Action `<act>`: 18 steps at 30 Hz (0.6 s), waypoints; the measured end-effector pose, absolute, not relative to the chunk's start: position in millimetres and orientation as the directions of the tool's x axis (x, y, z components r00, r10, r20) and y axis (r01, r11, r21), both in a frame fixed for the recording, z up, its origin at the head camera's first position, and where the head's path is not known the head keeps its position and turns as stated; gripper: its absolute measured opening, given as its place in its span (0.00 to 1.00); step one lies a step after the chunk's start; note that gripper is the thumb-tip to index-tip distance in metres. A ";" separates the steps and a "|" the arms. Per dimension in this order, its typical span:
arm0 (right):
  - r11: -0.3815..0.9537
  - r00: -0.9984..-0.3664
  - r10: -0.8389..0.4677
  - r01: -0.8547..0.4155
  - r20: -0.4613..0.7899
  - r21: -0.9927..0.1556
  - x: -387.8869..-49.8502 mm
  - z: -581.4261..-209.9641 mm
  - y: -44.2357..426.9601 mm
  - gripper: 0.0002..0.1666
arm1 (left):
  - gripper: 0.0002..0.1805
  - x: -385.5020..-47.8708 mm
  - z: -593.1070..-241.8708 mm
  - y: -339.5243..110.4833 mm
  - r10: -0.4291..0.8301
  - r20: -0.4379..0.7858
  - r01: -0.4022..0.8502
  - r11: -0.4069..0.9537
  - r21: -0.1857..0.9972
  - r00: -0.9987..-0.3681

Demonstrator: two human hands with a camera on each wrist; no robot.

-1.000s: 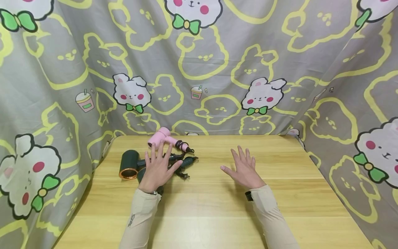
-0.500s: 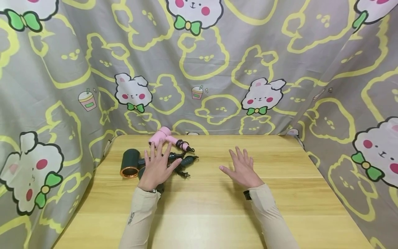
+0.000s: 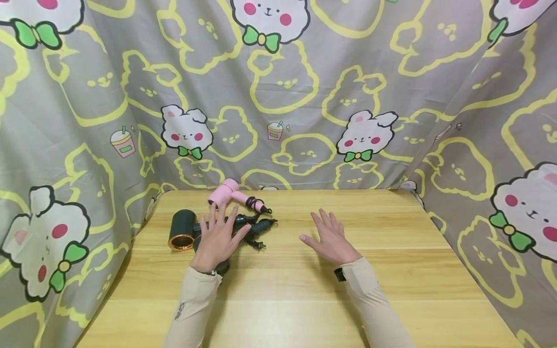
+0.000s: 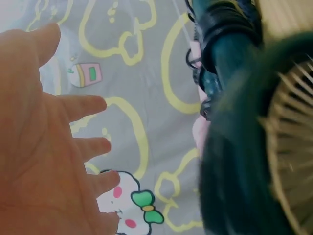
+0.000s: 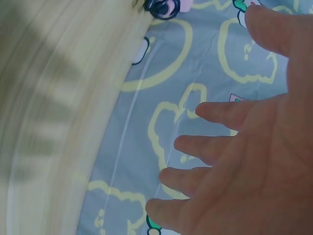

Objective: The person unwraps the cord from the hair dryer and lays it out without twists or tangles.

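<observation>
My left hand (image 3: 216,241), fingers straight and spread, hovers over the hair dryers at the table's left and holds nothing. Partly hidden beneath it is a dark green hair dryer (image 3: 263,225), whose gold-coloured grille (image 4: 296,147) shows blurred in the left wrist view. To the left of the hand lies another dark green hair dryer (image 3: 183,224) with a copper rim. Farther back rests a pink hair dryer (image 3: 223,193), its black cord wound round the handle. My right hand (image 3: 332,239) is spread above the bare wood right of centre, its palm visible in the right wrist view.
The wooden table (image 3: 278,299) reaches back to a grey curtain (image 3: 300,96) with yellow outlines and white rabbits. The curtain also hangs along the left and right sides. A black plug (image 3: 257,245) lies right of the left hand.
My right hand has drifted a little left and nearer to me. The left hand has shifted slightly toward me. All the hair dryers stay where they were.
</observation>
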State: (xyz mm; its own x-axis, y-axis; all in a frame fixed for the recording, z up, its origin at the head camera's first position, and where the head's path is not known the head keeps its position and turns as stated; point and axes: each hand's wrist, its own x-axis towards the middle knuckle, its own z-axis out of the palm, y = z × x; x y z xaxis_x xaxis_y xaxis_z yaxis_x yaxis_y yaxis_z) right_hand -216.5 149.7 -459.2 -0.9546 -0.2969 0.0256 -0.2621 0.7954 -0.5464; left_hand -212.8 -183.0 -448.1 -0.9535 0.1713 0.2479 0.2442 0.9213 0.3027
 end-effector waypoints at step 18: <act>0.626 -0.917 -0.393 -0.210 -0.072 -0.751 -249.9 -469.1 121.5 0.49 | 0.40 -177.8 -446.4 -245.1 -0.038 0.231 0.097 0.833 0.545 -0.972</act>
State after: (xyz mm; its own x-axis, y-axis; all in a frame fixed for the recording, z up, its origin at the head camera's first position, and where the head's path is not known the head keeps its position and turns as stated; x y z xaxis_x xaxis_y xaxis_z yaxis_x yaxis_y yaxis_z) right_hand -249.9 121.5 -469.1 -0.9166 -0.3932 -0.0719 -0.2095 0.6258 -0.7513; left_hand -177.8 -245.1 -446.4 -0.9722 -0.0380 0.2309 0.0969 0.8328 0.5451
